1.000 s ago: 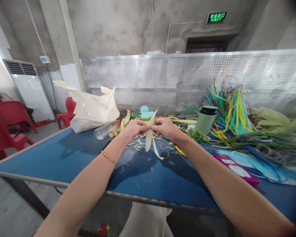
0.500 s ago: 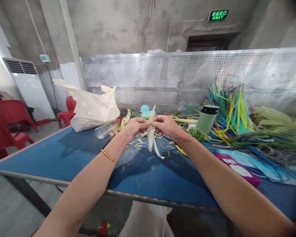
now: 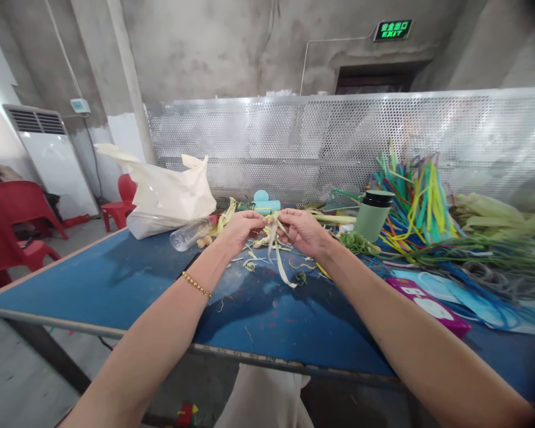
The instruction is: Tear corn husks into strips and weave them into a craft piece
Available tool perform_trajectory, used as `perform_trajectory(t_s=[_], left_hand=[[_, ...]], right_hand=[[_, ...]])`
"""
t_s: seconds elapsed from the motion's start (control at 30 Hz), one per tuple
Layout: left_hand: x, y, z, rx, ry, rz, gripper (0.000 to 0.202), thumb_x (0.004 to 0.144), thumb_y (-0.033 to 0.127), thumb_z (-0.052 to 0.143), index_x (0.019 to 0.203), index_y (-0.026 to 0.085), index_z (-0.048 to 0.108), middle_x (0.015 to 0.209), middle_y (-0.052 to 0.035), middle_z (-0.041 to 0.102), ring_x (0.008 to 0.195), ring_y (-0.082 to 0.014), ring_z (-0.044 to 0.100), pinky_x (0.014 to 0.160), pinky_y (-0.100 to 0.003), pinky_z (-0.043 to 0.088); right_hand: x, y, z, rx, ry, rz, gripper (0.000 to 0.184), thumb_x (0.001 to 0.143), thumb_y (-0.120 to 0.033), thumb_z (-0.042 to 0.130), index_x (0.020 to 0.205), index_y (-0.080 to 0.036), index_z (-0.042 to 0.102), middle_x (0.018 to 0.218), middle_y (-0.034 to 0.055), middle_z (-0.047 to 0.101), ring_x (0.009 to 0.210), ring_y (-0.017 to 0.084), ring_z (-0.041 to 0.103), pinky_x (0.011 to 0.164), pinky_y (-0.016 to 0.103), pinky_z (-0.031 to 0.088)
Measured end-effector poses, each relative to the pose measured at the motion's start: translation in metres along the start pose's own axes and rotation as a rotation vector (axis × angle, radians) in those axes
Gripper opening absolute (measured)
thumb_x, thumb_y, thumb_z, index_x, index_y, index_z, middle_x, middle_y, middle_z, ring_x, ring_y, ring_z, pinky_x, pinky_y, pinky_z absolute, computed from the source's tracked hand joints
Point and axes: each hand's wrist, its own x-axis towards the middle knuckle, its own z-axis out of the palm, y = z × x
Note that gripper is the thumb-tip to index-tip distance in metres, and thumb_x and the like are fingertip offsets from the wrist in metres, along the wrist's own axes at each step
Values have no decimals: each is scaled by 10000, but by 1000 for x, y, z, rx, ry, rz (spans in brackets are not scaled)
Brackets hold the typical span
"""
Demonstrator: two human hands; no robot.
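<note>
White bag: it is slumping on the far left of the blue table [image 3: 93, 282], seemingly put there to be out of your arms' way; the bag [image 3: 169, 196] is hiding its contents.
Clear bottle: the bottle [image 3: 185, 236] is lying on its side just beside the bag, likely pushed aside too.
Left hand: your left hand [image 3: 243, 229] is pinching the pale strip near its top, thumb against fingers, probably to steady it.
Pale strip: the strip [image 3: 281, 270] is running between your two hands, its tail dangling in front of them over the loose scraps [image 3: 249, 263]; whether the tip is touching the table, you cannot tell from here.
Right hand: your right hand [image 3: 305, 232] is closing on the same strip close beside the left, perhaps for fine control; the exact finger contact is too small to read.
Green canister: the canister [image 3: 373, 221] is standing upright beyond your right wrist, apparently within reach but clear of it.
Coloured strips: the bundle [image 3: 430, 205] is fanning upward, perhaps grouped for easy picking.
Purple box: the box [image 3: 428, 306] is lying flat by your right forearm.
</note>
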Motion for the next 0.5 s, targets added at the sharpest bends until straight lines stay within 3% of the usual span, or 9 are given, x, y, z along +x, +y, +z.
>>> perform_trajectory(t_s=[0.13, 0.3, 0.5], left_hand=[[1, 3, 0, -129, 10, -23, 122, 640, 145, 700, 694, 107, 598, 614, -37, 603, 547, -113, 553, 535, -246, 370], [1, 4, -1, -220, -15, 6, 91, 659, 80, 629, 640, 109, 545, 592, -16, 548, 521, -91, 509, 525, -233, 385], [2, 7, -5, -362, -84, -31, 169, 696, 40, 618, 669, 137, 482, 508, 63, 365, 428, -46, 379, 452, -176, 320]], right_hand=[[-1, 1, -4, -22, -75, 52, 212, 690, -241, 759, 739, -148, 575, 616, -22, 598, 427, 60, 476, 377, 197, 380], [-4, 2, -3, -112, -178, 42, 269, 707, -354, 769, 726, -159, 584, 513, -63, 486, 387, 52, 403, 349, 195, 308], [-5, -6, -6, -146, -129, 8, 229, 725, -327, 748, 714, -147, 608, 460, -80, 403, 348, 31, 316, 352, 195, 233]])
